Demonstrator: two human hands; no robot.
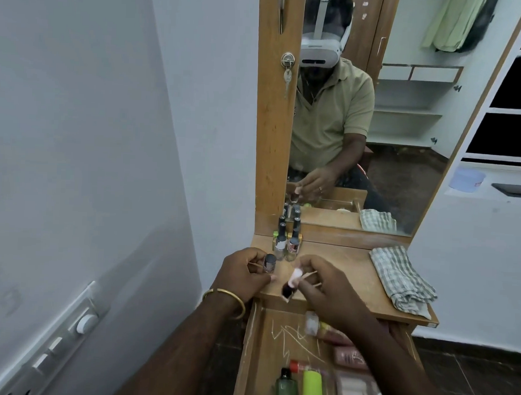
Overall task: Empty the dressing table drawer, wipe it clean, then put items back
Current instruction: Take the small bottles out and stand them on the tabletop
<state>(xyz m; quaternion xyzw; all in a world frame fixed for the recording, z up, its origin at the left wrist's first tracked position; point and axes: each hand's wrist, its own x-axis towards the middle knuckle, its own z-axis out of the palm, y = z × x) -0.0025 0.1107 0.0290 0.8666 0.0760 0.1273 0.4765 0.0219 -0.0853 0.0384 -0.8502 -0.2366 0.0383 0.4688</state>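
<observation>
The wooden drawer (248, 350) is pulled open below the dressing table top (342, 268). Inside lie a dark green bottle (286, 389), a lime green bottle (313, 388), pink tubes (349, 357) and a small white-labelled bottle (312, 324). My left hand (242, 273) grips a small nail polish bottle (269, 262) with a grey cap, standing on the table top. My right hand (324, 288) holds a pale pink nail polish bottle (293, 279) tilted, dark cap downward, just above the table's front edge. Thin sticks also show between the fingers.
Several nail polish bottles (287, 242) stand at the table's back left by the mirror (388, 128). A folded checked cloth (401, 279) lies on the right of the table top. A white wall with a switch panel (65, 335) is close on the left.
</observation>
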